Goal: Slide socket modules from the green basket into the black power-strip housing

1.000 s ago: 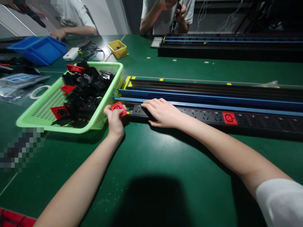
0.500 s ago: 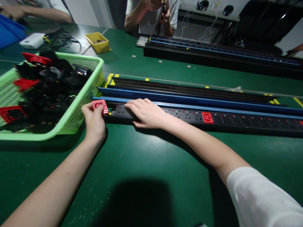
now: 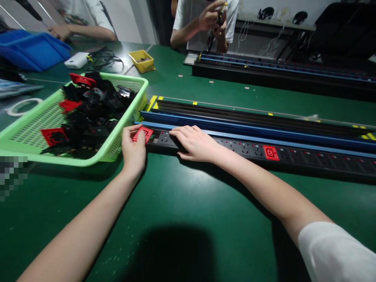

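Observation:
Between the thumb and fingers of my left hand [image 3: 133, 150] is a red socket module [image 3: 147, 133], tilted over the left end of a long black power strip [image 3: 296, 156]. Whether the module touches the strip I cannot tell. My right hand [image 3: 196, 144] lies palm down across the strip's black sockets, its fingers stretched out to the left. Farther right along the strip sits another red socket [image 3: 270, 153]. Just left of my left hand stands a light green basket [image 3: 101, 156] with red and black socket modules in it.
Blue and black rails [image 3: 223, 123] lie behind the strip. Beyond them is another long black strip [image 3: 264, 78], with a person [image 3: 202, 29] handling a small object. A yellow bin [image 3: 143, 64], a white box [image 3: 76, 60], cables and a blue bin [image 3: 38, 51] stand at back left.
The view has swung left, so everything appears farther right. My left hand has tilted the red socket module at the strip's end. My right hand stays on the sockets.

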The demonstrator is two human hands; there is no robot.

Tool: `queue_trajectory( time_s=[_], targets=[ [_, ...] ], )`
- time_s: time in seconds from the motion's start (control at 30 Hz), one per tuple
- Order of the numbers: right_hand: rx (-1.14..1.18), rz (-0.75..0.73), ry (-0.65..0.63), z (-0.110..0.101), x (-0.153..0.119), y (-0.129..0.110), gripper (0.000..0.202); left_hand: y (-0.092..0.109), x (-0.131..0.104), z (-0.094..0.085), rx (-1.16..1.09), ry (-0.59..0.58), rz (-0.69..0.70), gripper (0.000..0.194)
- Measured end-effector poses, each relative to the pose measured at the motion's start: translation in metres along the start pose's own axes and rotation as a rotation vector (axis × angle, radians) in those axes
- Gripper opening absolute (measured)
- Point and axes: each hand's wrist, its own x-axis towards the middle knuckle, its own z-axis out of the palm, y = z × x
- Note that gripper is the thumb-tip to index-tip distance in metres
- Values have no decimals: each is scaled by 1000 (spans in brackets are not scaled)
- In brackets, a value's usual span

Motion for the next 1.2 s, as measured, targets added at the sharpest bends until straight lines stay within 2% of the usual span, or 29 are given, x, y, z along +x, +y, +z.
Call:
queue_trajectory(
  time_s=[0.1,0.33,0.6,0.77,1.03,1.2],
  targets=[
    [14,4,-7,0,0,0,56,3,-1,-1,52,31,6,19],
    [24,-6,-3,1,1,1,57,5,1,0,82,0,-42,16],
    [7,-15,1,1,1,2,57,1,9,1,13,-9,-99,14],
    [-5,-19,8,2,1,2,57,1,15,2,-29,-46,-180,16],
    [8,-20,15,3,1,2,57,-2,13,-2,28,-75,-69,13],
    [-3,-20,16,3,1,2,57,-5,14,-4,73,-116,-60,15]
  ],
)
